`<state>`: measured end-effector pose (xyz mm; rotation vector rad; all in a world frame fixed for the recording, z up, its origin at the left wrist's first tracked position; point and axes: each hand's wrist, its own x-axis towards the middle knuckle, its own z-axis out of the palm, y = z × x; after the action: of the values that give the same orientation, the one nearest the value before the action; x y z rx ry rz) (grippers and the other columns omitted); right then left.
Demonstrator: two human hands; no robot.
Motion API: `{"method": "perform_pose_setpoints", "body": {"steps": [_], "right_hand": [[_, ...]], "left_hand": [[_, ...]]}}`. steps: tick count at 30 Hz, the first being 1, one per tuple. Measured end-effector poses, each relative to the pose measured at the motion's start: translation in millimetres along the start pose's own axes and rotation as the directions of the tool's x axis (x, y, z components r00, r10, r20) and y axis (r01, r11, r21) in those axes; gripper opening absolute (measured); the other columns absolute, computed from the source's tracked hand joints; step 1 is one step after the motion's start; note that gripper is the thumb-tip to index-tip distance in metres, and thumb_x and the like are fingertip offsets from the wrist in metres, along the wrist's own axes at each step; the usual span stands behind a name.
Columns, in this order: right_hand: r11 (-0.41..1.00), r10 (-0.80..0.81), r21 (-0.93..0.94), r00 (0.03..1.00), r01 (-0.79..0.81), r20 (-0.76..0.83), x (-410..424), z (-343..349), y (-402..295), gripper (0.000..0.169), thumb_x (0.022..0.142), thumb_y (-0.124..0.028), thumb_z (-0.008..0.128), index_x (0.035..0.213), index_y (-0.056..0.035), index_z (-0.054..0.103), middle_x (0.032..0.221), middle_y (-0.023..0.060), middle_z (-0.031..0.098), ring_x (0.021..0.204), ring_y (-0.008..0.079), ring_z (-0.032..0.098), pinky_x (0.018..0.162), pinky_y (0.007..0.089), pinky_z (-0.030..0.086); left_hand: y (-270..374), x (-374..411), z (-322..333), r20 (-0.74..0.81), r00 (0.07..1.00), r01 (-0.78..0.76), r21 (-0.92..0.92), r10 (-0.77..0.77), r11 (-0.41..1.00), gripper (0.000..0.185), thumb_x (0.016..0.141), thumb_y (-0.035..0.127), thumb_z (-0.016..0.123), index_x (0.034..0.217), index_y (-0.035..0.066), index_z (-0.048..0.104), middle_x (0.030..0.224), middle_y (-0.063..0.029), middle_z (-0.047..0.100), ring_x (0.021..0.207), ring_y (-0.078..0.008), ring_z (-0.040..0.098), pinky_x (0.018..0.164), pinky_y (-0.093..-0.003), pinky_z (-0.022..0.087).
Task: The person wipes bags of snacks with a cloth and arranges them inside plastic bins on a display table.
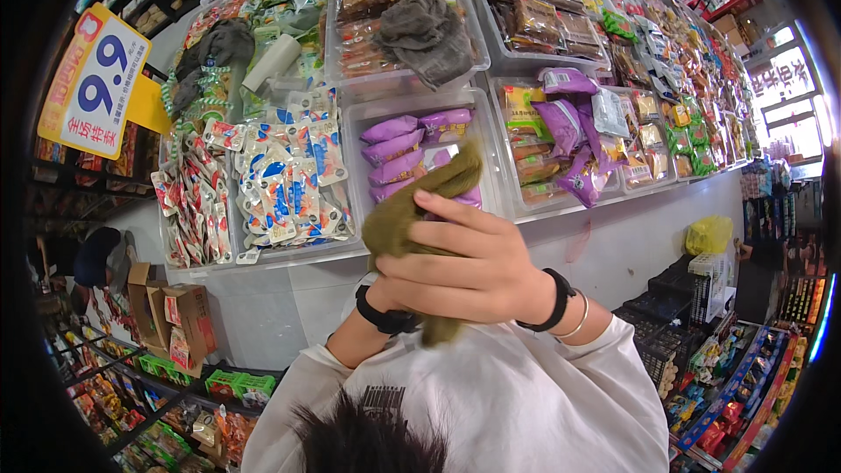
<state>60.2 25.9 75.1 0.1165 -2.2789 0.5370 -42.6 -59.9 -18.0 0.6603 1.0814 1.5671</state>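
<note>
An olive-green cloth (415, 196), slightly blurred, is bunched up in front of my chest. My right hand (470, 256) has its fingers wrapped over the cloth, and part of it hangs below my fingers. Mostly hidden behind the cloth and my right hand is my left hand (382, 295); what its fingers do cannot be seen. Just beyond the hands, a clear plastic bin (491, 190) contains purple snack packets (394, 148). On a bin behind it lies a crumpled dark grey cloth (427, 33).
To the left are bins of white sachets (289, 177), a white roll (272, 62), another dark cloth (220, 56) and a yellow price sign (95, 82). Purple packets (568, 131) are heaped on the right bins. Cardboard boxes (190, 322) and black crates (670, 302) stand lower down; a person (98, 263) crouches far left.
</note>
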Motion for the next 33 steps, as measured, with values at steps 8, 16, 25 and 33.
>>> {"method": "perform_pose_setpoints", "body": {"steps": [8,16,25,33], "right_hand": [[0.933,0.246,-0.227,0.955,-0.280,-0.167,-15.1,-7.2,76.0,0.024,0.067,-0.001,0.071,0.088,-0.0095,0.064,0.094,0.0044,0.068,0.097,0.0278,0.066,0.103,0.0447,0.050],[0.891,0.393,-0.028,0.799,-0.454,-0.455,-38.4,-23.2,80.3,0.018,0.078,0.009,0.069,0.093,0.0007,0.062,0.095,0.0122,0.069,0.087,0.0269,0.067,0.081,0.0340,0.052],[0.937,0.073,-0.328,0.986,-0.119,-0.149,-47.5,27.1,52.9,0.014,0.077,-0.016,0.067,0.090,-0.0136,0.070,0.102,0.0004,0.072,0.099,0.0251,0.067,0.111,0.0523,0.043],[0.800,0.573,0.082,0.714,-0.595,-0.402,-52.6,1.5,104.1,0.013,0.086,0.005,0.065,0.097,-0.0013,0.064,0.095,0.0109,0.069,0.087,0.0266,0.067,0.080,0.0311,0.051]], "left_hand": [[-17.8,33.6,-3.5,-0.317,0.948,0.053,0.198,0.013,0.979,0.065,0.103,0.046,0.054,0.145,-0.002,0.043,0.124,-0.0142,0.062,0.115,-0.0208,0.056,0.102,-0.0320,0.041],[-6.7,29.3,-8.9,-0.342,0.938,0.041,0.261,0.053,0.964,0.069,0.102,0.044,0.056,0.148,-0.002,0.038,0.128,-0.0141,0.060,0.116,-0.0206,0.056,0.101,-0.0310,0.043],[-42.6,29.3,-17.4,-0.261,0.914,-0.179,0.429,0.311,0.885,0.074,0.092,0.028,0.067,0.149,-0.006,0.032,0.136,-0.0247,0.056,0.119,-0.0331,0.061,0.099,-0.0395,0.048],[0.7,13.5,0.2,-0.348,0.872,-0.090,0.579,0.345,0.810,0.061,0.093,0.046,0.069,0.125,-0.003,0.052,0.096,-0.0195,0.071,0.089,-0.0302,0.070,0.080,-0.0370,0.052]]}}
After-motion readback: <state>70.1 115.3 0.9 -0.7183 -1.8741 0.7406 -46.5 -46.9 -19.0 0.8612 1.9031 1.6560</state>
